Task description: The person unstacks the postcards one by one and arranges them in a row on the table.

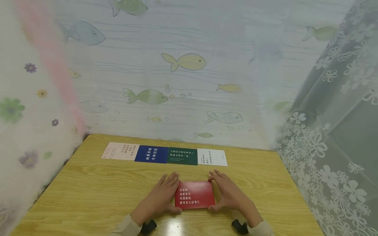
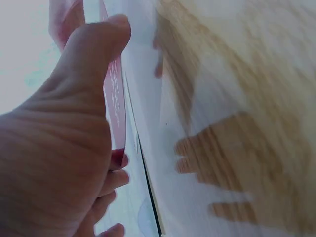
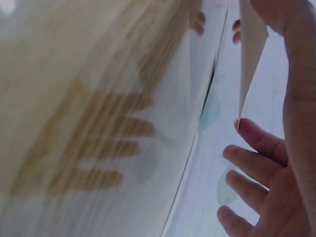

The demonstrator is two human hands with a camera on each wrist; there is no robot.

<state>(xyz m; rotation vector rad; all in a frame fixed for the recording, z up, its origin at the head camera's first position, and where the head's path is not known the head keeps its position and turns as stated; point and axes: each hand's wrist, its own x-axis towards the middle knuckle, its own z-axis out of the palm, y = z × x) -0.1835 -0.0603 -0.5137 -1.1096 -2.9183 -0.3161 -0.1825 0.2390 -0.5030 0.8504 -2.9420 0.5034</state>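
Between my two hands is a red card (image 1: 195, 195) with white lettering, text facing up toward the head camera. My left hand (image 1: 160, 196) holds its left side, thumb at the near corner and fingers at the far one. On the opposite side my right hand (image 1: 230, 193) grips likewise, its thumb at the near right corner. The left wrist view catches the card (image 2: 116, 98) nearly edge-on, raised off the tabletop. Its pale underside (image 3: 251, 54) appears in the right wrist view, with the index fingertip at a corner and the other fingers spread below.
Farther back on the wooden table (image 1: 88, 190) lies a row of cards: pink (image 1: 120, 150), blue (image 1: 162, 155), green (image 1: 182, 162) and white (image 1: 217, 157). A fish-print curtain (image 1: 183, 108) hangs behind the table, and a lace curtain (image 1: 327, 177) hangs along the right side.
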